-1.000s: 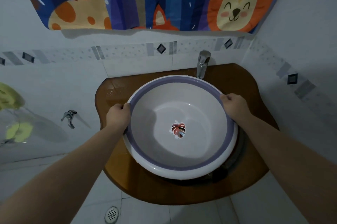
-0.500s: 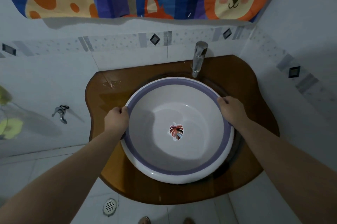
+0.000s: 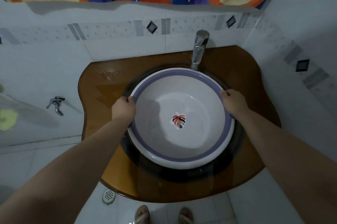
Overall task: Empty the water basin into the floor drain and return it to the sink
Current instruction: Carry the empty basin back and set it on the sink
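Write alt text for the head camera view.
Two bare hands, left hand and right hand, grip opposite sides of a white basin with a purple rim, set in a dark sink in a wooden counter. A faucet stands behind; a floor drain lies lower left.

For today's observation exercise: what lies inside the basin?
Inside the basin, a leaf sticker shows at the bottom. Whether any water remains cannot be told. Both hands cover small parts of the rim.
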The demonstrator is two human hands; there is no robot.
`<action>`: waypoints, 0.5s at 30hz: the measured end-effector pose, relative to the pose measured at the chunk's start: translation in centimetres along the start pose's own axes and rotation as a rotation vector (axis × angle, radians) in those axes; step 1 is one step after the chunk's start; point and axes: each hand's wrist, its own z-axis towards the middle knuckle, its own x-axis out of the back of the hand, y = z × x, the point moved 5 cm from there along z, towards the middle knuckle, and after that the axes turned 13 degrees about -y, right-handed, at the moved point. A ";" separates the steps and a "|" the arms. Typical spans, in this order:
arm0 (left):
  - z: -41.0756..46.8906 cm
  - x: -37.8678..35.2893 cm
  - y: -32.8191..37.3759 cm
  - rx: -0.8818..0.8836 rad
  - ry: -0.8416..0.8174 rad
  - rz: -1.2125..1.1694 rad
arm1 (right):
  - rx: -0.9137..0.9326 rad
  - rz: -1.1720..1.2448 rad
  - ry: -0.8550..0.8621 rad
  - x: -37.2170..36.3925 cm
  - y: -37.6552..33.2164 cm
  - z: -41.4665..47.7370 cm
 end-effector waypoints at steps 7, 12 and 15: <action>1.7 -1.9 0.2 0.015 -0.074 -0.028 | -0.065 -0.096 -0.031 -0.2 0.9 1.5; 2.3 -2.6 -0.2 0.025 -0.072 0.016 | -0.101 -0.123 -0.099 -1.0 1.2 2.4; 2.5 -2.8 -0.5 0.029 -0.071 0.044 | -0.117 -0.146 -0.117 -1.4 1.3 2.9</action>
